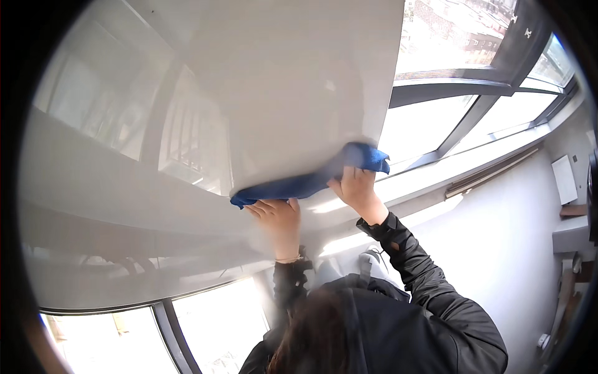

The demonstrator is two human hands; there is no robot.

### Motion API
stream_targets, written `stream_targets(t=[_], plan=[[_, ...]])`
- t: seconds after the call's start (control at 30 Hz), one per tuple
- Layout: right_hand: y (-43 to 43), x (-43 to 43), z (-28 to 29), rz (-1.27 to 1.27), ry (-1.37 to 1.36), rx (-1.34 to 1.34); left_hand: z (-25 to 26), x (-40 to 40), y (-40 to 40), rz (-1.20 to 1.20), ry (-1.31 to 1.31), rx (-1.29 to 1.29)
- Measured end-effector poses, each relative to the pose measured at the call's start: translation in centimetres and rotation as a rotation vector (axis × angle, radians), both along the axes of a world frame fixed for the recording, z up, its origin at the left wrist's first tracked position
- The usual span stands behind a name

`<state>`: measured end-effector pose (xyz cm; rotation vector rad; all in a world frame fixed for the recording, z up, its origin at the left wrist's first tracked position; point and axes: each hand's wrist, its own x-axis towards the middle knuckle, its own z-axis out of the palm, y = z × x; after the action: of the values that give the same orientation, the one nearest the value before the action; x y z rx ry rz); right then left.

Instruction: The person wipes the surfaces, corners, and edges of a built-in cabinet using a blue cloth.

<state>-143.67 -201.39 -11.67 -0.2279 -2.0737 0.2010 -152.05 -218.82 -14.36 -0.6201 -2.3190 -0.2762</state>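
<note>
A blue cloth lies stretched sideways against a glossy, light-coloured panel that reflects windows and railings. My left hand has its fingers on the lower edge of the cloth, near the cloth's left end. Farther right and slightly higher, my right hand grips the cloth, one end of which sticks out past the fingers near the panel's right edge. Both forearms are in black sleeves. Some fingertips are hidden by the cloth's folds.
Dark-framed windows run along the right, above a pale sill. Long brown strips lie below the sill. More windows stand at lower left. A white shoe shows beneath my arms, and a white board is at far right.
</note>
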Motion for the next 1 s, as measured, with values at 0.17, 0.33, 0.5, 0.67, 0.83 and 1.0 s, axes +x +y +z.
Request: stream_targets(t=[0.17, 0.33, 0.5, 0.67, 0.83, 1.0], plan=[[-2.6, 2.3, -9.9, 0.015, -0.246, -0.143, -7.3, 1.8, -1.5, -0.069, -0.308, 0.026], [-4.3, 0.8, -4.7, 0.061, -0.063, -0.128, -0.4, 1.7, -2.7, 0.005, -0.392, 0.295], [-6.8, -4.4, 7.2, 0.012, 0.012, -0.095, 8.1, -2.9, -2.5, 0.041, -0.169, 0.536], [-12.2, -8.8, 11.7, 0.032, 0.202, 0.016, 8.6, -6.2, -5.7, 0.007, 0.014, 0.688], [-18.1, -10.5, 7.1, 0.505, -0.213, -0.151, 0.5, -8.6, -10.8, 0.066, -0.041, 0.635], [-20.6, -10.9, 0.7, 0.755, -0.319, -0.277, -2.2, -4.6, -12.6, 0.049, -0.483, 0.483]])
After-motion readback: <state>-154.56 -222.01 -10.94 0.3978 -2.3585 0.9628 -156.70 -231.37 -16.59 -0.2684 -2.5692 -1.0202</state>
